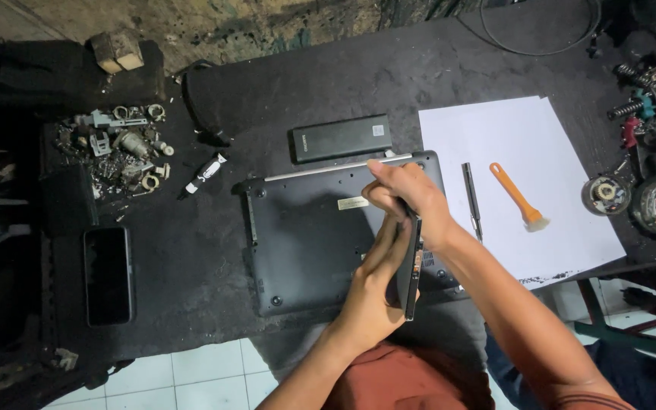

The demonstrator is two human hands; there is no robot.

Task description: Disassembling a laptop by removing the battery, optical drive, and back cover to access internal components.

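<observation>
Both hands, left hand and right hand, grasp a thin dark panel held on edge above the overturned laptop resting on the dark tabletop.

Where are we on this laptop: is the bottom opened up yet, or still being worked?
Done: the laptop lies bottom-up on the dark mat, and a screwdriver and orange brush lie on the white paper. In hand: the left hand and right hand hold a thin dark part on edge over its right side. Left: at least some base screws seem in place.
</observation>
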